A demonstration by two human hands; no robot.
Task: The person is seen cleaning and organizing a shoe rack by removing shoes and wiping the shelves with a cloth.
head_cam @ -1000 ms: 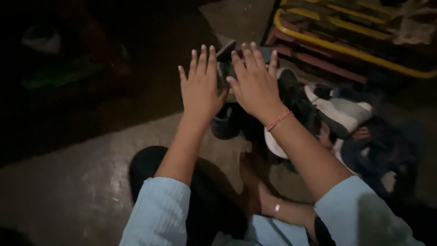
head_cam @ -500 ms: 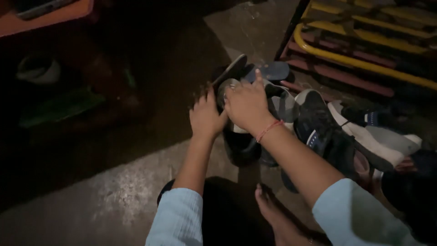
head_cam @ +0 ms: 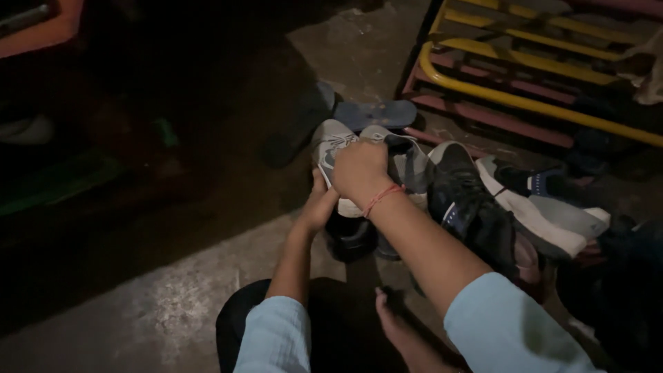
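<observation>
A grey and white sneaker (head_cam: 333,144) lies on top of a dim pile of footwear on the floor. My right hand (head_cam: 359,171), with a red thread around the wrist, is closed over the sneaker's upper. From the left side, my left hand (head_cam: 319,204) cups the same sneaker lower down, its fingers hidden behind it. A second grey shoe (head_cam: 407,162) lies just right of my right hand. Below my hands sits a black shoe (head_cam: 351,236).
A black sneaker (head_cam: 469,207) and a white and grey one (head_cam: 545,211) lie to the right. Two dark flip-flops (head_cam: 373,112) rest behind the pile. A yellow and pink metal rack (head_cam: 525,97) stands at the upper right. My bare foot (head_cam: 397,324) is near the bottom.
Both hands have come down from flat and raised above the pile and closed around the grey sneaker. The flip-flop that stood tilted up now lies flat.
</observation>
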